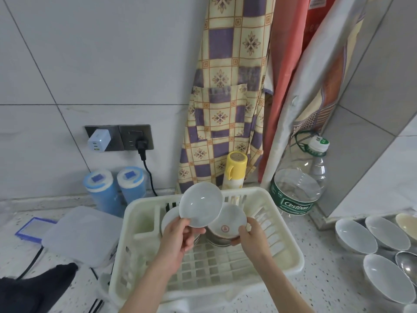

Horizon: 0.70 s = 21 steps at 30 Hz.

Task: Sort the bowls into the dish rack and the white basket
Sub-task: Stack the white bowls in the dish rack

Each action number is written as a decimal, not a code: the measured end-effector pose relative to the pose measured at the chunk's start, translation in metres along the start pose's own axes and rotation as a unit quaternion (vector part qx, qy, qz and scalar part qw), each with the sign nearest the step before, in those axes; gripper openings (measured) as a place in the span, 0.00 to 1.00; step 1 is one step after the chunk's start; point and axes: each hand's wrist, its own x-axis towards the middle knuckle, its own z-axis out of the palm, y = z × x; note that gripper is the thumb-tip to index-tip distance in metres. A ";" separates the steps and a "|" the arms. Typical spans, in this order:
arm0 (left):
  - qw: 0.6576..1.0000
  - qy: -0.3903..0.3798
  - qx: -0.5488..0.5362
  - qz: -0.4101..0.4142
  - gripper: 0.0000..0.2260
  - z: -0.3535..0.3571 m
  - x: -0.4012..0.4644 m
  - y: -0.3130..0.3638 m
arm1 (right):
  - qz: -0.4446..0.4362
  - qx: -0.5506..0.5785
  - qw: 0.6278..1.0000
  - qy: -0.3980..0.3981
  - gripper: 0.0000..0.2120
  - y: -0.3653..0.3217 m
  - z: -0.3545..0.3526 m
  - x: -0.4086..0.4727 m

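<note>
A cream plastic dish rack (291, 249) stands on the counter in front of me. My left hand (180, 236) grips a plain white bowl (200, 204) by its lower rim and holds it tilted above the rack. My right hand (250, 233) holds a white bowl with a red emblem (228, 222) on its side, over the rack's back slots. Another white bowl (169, 219) stands in the rack behind my left hand, partly hidden. Several white bowls (354, 236) wait on the counter at the right.
A clear lidded box (81, 233) lies left of the rack, with two blue canisters (106, 193) and a wall socket (135, 138) behind it. A yellow spray can (234, 170) and a large water bottle (295, 188) stand behind the rack. An apron (225, 98) hangs on the wall.
</note>
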 end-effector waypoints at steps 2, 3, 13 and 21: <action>1.000 -0.004 0.007 0.002 0.10 -0.004 0.003 -0.001 | 0.009 0.003 1.000 -0.006 0.14 0.000 0.000 0.001; 1.000 -0.008 0.015 0.004 0.10 -0.006 0.004 -0.001 | 0.015 0.008 1.000 -0.009 0.14 0.000 -0.001 0.001; 0.999 -0.019 0.015 0.023 0.11 -0.012 0.009 0.000 | 0.013 -0.045 0.998 -0.042 0.16 0.003 0.001 0.003; 0.999 -0.019 0.039 0.004 0.11 -0.012 0.008 -0.001 | 0.026 -0.043 0.998 -0.043 0.17 0.003 0.003 0.004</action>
